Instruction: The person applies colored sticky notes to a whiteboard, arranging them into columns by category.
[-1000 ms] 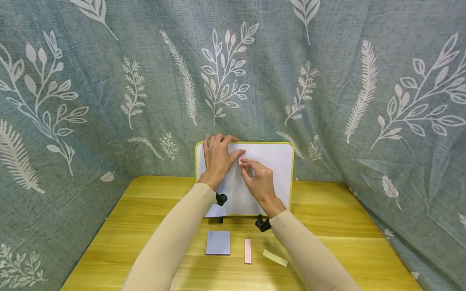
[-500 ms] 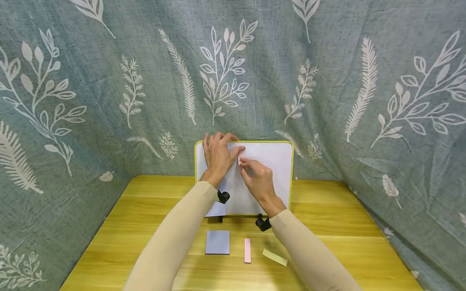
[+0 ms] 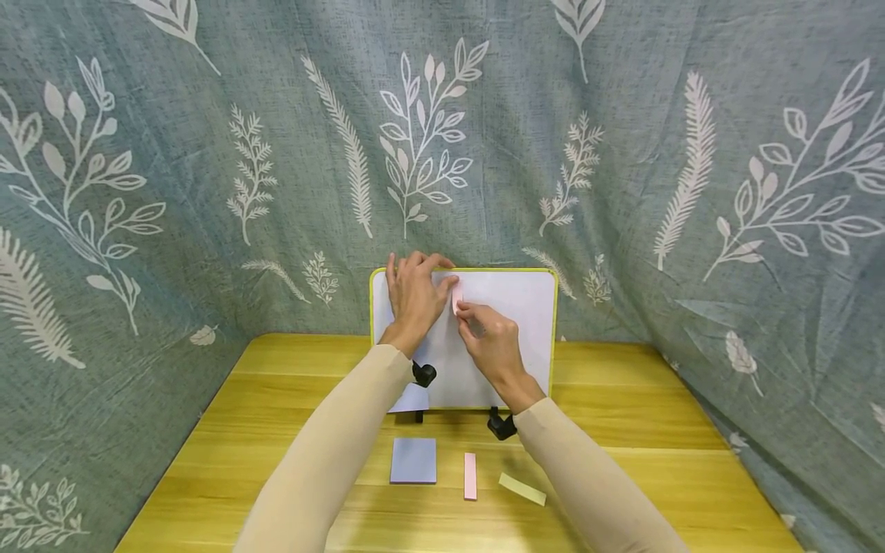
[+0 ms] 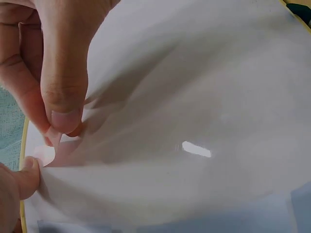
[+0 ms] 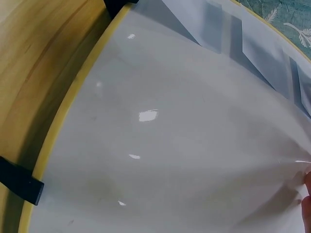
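A pale pink sticky strip stands against the upper part of a yellow-edged whiteboard. My right hand pinches its lower end between thumb and fingers, and that end curls away from the board in the left wrist view. Over the board's top edge hook the fingers of my left hand, while its thumb presses at the strip's upper end. Bluish paper notes cover the board's left part, mostly behind my left hand and forearm in the head view. Only fingertips of my right hand show in the right wrist view.
On the wooden table before the board lie a grey-blue sticky pad, a pink strip pad and a yellow strip pad. Black feet support the board. A patterned curtain surrounds the table.
My left thumb has shifted slightly left and up, so more of the pink strip shows. The right hand holds its lower end almost unmoved.
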